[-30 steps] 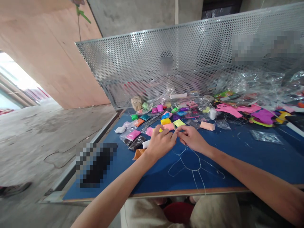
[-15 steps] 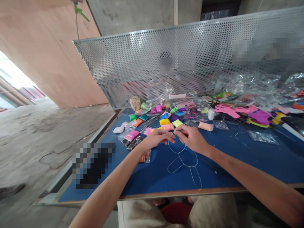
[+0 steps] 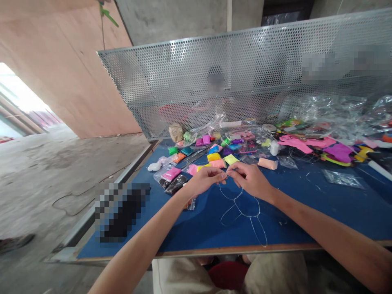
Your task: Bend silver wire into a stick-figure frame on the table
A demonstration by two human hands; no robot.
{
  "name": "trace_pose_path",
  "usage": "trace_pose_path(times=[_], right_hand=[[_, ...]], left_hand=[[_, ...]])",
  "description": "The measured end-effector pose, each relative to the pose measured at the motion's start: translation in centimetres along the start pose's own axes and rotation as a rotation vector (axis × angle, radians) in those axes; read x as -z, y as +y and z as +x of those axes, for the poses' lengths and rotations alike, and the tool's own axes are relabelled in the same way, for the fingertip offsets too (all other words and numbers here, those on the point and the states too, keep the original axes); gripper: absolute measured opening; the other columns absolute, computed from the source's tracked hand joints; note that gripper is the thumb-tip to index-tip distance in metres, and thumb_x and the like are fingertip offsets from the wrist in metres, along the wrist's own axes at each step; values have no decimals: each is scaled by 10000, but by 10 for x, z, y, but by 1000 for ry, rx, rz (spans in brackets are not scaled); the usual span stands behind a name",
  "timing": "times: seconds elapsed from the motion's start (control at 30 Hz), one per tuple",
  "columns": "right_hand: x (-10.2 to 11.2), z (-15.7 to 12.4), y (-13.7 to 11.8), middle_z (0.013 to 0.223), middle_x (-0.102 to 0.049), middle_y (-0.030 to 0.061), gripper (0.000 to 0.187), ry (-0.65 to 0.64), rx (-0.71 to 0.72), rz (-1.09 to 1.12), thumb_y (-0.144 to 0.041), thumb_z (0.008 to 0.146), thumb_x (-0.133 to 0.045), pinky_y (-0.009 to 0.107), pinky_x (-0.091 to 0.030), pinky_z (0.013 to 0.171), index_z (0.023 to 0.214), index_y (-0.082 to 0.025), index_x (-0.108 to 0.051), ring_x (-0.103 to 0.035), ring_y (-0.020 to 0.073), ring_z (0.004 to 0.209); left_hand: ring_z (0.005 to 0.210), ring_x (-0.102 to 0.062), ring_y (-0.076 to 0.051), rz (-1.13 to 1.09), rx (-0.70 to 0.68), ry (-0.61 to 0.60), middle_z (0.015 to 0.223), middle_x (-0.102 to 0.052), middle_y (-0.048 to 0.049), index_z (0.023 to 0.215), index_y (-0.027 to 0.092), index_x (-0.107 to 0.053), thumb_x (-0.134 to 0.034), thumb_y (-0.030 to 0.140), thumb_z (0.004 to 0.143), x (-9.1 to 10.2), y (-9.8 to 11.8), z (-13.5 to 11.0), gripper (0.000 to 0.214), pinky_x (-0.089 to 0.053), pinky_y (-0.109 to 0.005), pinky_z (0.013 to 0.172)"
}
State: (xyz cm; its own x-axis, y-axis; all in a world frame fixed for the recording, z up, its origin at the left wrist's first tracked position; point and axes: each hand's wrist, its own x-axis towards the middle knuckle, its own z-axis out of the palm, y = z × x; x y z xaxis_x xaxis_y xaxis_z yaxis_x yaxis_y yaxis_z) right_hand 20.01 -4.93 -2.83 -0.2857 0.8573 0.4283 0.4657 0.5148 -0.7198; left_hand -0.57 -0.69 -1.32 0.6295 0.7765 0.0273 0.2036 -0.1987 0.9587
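A thin silvery wire frame (image 3: 247, 215) hangs from my fingers over the blue tabletop (image 3: 196, 228). It is bent into several loops: a rounder one in the middle and two long narrow ones pointing toward me. My left hand (image 3: 210, 179) pinches the upper end of the wire between thumb and fingers. Close against it, my right hand (image 3: 248, 178) pinches the wire too, the fingertips of both hands almost touching. The exact spot they grip is hidden by the fingers.
Colourful clay packets (image 3: 171, 174) are heaped along the table's far side. Pink and purple cut-out shapes (image 3: 295, 143) and clear plastic bags (image 3: 333, 108) lie at the right. A perforated metal panel (image 3: 183, 73) rises behind, with a person blurred beyond it. A flat clear packet (image 3: 343, 178) lies at right.
My hands have come closer together at the wire's end, left fingertips now meeting the right. The wire loops have swung slightly to the right.
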Motion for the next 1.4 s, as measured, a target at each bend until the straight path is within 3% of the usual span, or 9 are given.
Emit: trace_pose_path(times=[0.3,0.4,0.6,0.77,0.9,1.13,1.4], right_hand=[[-1,-1,1,503,-581,-51,229,-8,-15,12,-389,967,-495,235,-384,488,936,-217,-642,-524,116,425],[-1,0,1,481,-578,-51,251,19,-37,34,-413,970,-482,236,-402,487,955,-214,-634,-522,119,409],[2,1,1,496,-596,-33,291,39,-54,27,-465,958,-487,247,-419,477,947,-211,-628,-551,137,415],[3,0,-2,514,-612,-12,305,42,-35,-6,-462,959,-475,266,-428,486,887,-213,-637,-567,151,442],[7,3,2,534,-620,-7,332,4,-75,61,-487,945,-492,260,-417,451,832,-208,-631,-538,137,421],[7,8,16,557,-616,-16,369,-84,-219,385,-530,923,-522,222,-380,355,876,-180,-628,-495,110,373],[4,10,17,559,-635,-8,373,-56,-210,368,-529,913,-527,218,-399,380,876,-170,-618,-519,112,390]], left_hand=[[677,-541,-117,232,-120,45,775,-678,-33,840,139,-708,-598,480,880,-4,6,-5,361,-388,-227,634],[634,-513,-104,114,-68,58,715,-630,-12,803,139,-687,-619,505,857,-5,7,-5,376,-386,-225,613],[557,-493,-93,-304,140,28,558,-504,41,854,130,-661,-675,563,797,-12,-1,-2,438,-511,-314,755],[544,-511,-94,-300,189,-44,531,-482,43,807,118,-664,-657,605,794,-16,-5,-4,488,-529,-354,818],[485,-500,-89,-337,149,-81,450,-371,82,743,143,-616,-622,620,817,-20,-5,-5,483,-533,-362,843],[427,-427,-72,-243,82,-98,464,-332,88,730,142,-598,-576,601,858,-21,-4,-5,477,-518,-281,613],[476,-487,-91,-158,96,-46,495,-449,47,829,116,-673,-558,627,856,-19,-3,-3,525,-470,-251,565]])
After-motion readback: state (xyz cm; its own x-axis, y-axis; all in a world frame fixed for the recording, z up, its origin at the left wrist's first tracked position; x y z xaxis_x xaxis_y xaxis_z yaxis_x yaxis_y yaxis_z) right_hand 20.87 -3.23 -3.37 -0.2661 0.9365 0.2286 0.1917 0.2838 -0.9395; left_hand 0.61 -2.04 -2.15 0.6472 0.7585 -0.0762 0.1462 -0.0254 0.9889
